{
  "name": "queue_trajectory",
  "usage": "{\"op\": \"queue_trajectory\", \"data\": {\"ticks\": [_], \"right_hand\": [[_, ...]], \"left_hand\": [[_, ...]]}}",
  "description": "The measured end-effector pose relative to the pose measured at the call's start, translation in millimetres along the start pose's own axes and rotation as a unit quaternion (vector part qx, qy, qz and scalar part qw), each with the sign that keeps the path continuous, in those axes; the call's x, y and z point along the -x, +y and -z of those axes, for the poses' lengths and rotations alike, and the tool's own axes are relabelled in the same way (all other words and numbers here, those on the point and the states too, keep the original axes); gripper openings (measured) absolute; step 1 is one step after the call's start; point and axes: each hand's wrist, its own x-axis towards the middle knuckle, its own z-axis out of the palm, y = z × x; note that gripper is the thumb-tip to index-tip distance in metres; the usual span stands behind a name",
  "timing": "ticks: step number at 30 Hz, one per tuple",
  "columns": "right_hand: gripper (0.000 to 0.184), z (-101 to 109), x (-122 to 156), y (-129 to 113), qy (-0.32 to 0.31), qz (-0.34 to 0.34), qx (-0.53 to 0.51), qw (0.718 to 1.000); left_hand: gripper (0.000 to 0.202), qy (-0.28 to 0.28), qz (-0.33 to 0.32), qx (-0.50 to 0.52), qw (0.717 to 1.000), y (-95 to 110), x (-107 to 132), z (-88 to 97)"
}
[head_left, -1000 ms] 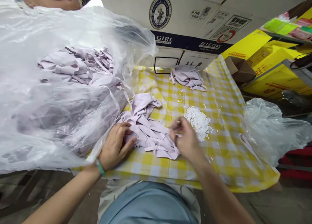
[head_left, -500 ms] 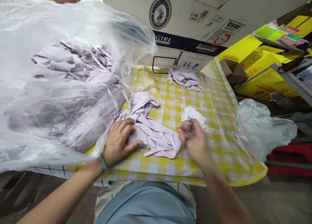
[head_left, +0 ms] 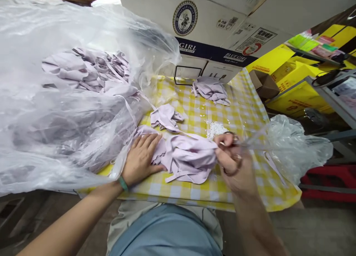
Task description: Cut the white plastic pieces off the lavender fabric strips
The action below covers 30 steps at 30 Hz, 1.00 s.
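My left hand [head_left: 143,157], a green band at its wrist, lies flat on lilac fabric pieces [head_left: 191,157] with the thumb stretched out. To the right, my right hand [head_left: 233,159] pinches the right end of that fabric between thumb and finger. The same hand carries scissors [head_left: 236,166]; their dark handle loops show around the fingers, and their blurred blades point right, away from the cloth. A separate crumpled lilac piece [head_left: 166,117] lies just beyond the left hand. Behind the right hand is a pile of small white scraps [head_left: 216,130], partly covered by the fingers.
A large clear plastic bag [head_left: 83,126] full of lilac pieces covers the left side. Cardboard boxes [head_left: 211,29] stand at the back, with a lilac bundle [head_left: 211,89] before them. On the right edge of the checked tablecloth [head_left: 250,118] sits a crumpled plastic bag [head_left: 297,144].
My right hand has taken hold of the fabric's right end and turned, the scissors now pointing right. The fabric is spread and bunched differently. My left hand has shifted slightly right.
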Motion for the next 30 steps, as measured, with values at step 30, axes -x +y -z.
{"op": "queue_trajectory", "data": {"ticks": [30], "right_hand": [[0.030, -13.3, -37.0, -7.0, -0.274, -0.107, 0.002, 0.956]], "left_hand": [[0.028, -0.168, -0.038, 0.381, 0.909, 65.6, -23.4, 87.8]]}}
